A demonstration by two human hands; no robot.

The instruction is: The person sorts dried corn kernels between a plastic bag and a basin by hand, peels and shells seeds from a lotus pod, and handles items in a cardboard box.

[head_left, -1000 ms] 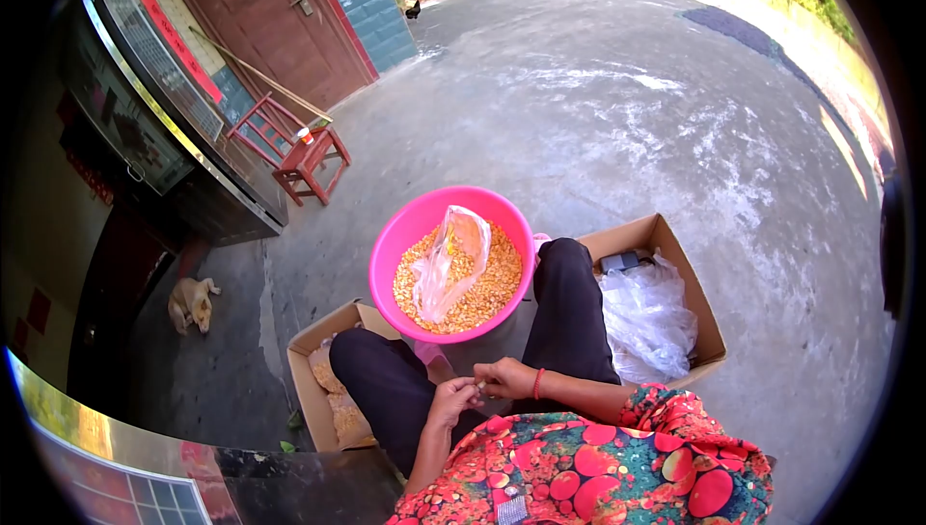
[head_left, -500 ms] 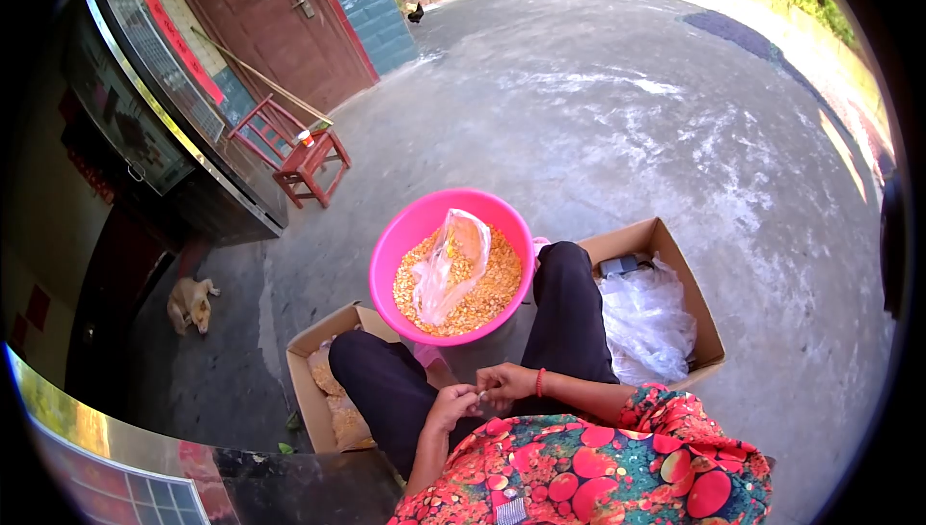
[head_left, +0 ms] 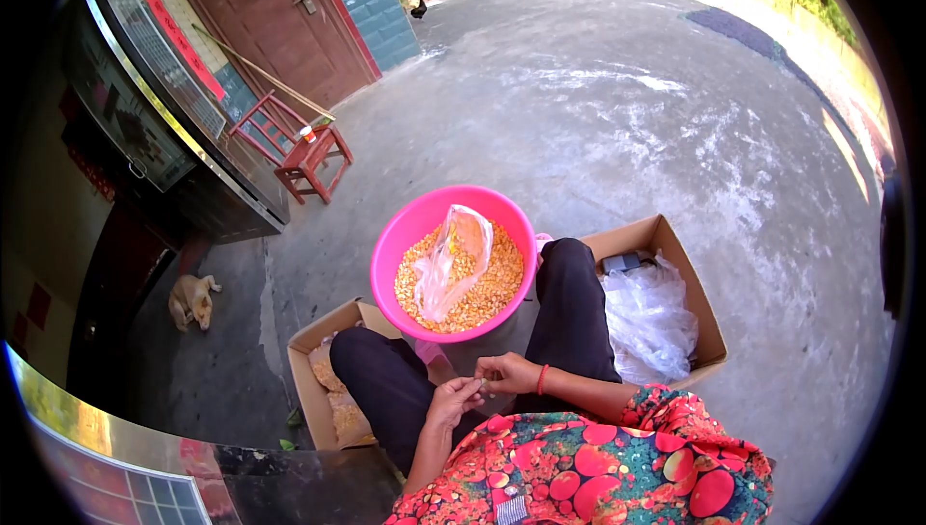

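Note:
My left hand [head_left: 455,400] and my right hand [head_left: 506,373] meet over my lap, fingertips pinched together on something tiny and pale that I cannot make out. A red band circles my right wrist. Just beyond my knees stands a pink basin [head_left: 389,286] of yellow corn kernels [head_left: 494,286], with a clear plastic bag [head_left: 446,269] lying on the kernels. By my left knee a cardboard box [head_left: 311,392] holds bags of something yellowish. Beside my right knee another cardboard box [head_left: 709,327] contains crumpled clear plastic bags [head_left: 648,318] and a dark object.
A small red chair [head_left: 307,161] with a cup [head_left: 308,134] on it stands near the brown door [head_left: 275,19]. A dog [head_left: 193,301] lies on the floor at the left. Farther off is a black bird [head_left: 418,9]. A shiny metal-edged surface [head_left: 280,482] borders my lower left.
My right hand has shifted very slightly, and its fingers are still close to the left fingertips. The basin and boxes have stayed in place.

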